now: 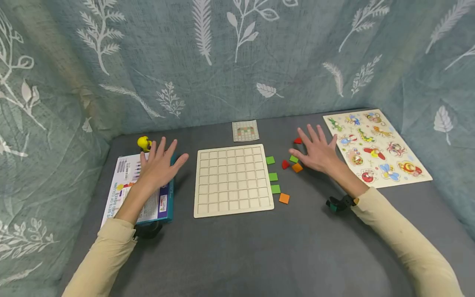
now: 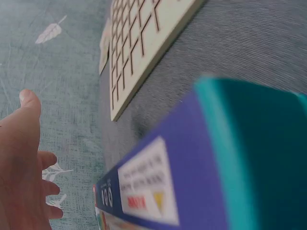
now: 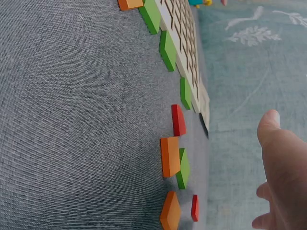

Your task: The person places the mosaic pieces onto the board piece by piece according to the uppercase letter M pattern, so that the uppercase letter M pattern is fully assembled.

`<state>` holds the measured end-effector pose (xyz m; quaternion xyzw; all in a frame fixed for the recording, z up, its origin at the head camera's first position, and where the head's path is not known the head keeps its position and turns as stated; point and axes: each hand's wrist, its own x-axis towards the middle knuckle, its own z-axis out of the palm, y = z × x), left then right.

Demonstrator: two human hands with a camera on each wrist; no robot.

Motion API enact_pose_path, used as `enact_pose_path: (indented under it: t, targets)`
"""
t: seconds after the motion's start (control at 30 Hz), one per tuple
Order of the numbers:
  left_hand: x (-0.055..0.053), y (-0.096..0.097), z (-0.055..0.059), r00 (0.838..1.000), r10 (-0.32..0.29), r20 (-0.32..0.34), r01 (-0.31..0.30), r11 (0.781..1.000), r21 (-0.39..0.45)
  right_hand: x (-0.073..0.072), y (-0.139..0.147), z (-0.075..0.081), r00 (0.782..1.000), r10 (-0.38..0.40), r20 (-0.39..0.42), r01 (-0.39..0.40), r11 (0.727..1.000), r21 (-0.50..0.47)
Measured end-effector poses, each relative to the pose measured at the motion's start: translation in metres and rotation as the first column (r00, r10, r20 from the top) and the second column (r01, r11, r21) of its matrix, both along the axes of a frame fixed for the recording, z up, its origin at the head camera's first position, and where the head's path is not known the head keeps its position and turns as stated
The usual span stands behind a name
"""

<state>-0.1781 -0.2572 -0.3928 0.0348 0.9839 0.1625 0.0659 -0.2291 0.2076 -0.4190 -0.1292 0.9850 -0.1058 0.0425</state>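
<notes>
My left hand (image 1: 158,164) is spread over a boxed set (image 1: 150,210), fingers straight and holding nothing. On the other side my right hand (image 1: 318,152), also spread and holding nothing, hovers close by several loose tiles. Between the hands lies a pale wooden grid board (image 1: 233,180), its squares bare. Green tiles (image 1: 273,177) line its right edge, with an orange tile (image 1: 284,198) below them. Nearer the right hand are a red tile (image 1: 285,164), a green tile (image 1: 294,159) and an orange tile (image 1: 297,167); another red tile (image 1: 298,140) is partly behind the fingers.
A small pattern card (image 1: 245,131) lies behind the grid board. At the right is a wooden insect puzzle (image 1: 382,150). A yellow toy (image 1: 144,143) sits behind the box. A patterned curtain (image 1: 208,90) hangs along the back of the grey table (image 1: 222,255).
</notes>
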Motion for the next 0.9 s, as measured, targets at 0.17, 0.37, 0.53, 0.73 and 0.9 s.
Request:
enact_pose_path:
  t: [0.17, 0.37, 0.53, 0.73, 0.9]
  targets:
    - [-0.007, 0.002, -0.002, 1.0, -0.003, -0.01, 0.004, 1.0, 0.028, 0.001, 0.0, 0.0, 1.0, 0.003, 0.012, -0.003, 1.0, -0.001]
    - [-0.015, 0.005, -0.003, 0.991, -0.133, -0.003, 0.133, 0.99, 0.038, 0.002, 0.002, -0.004, 1.0, -0.001, 0.014, 0.001, 1.0, 0.004]
    - [-0.024, 0.01, 0.0, 0.965, -0.261, 0.016, 0.26, 0.963, 0.067, 0.002, 0.0, -0.005, 1.0, 0.022, 0.011, -0.022, 1.0, -0.02]
    - [-0.035, 0.026, -0.004, 0.963, -0.271, 0.01, 0.244, 0.882, 0.403, 0.008, -0.006, -0.003, 0.998, 0.064, 0.007, -0.063, 0.994, -0.088]
    - [-0.045, 0.03, -0.018, 0.976, -0.216, -0.025, 0.2, 0.849, 0.489, 0.014, -0.015, 0.0, 0.993, 0.118, -0.003, -0.117, 0.984, -0.133]
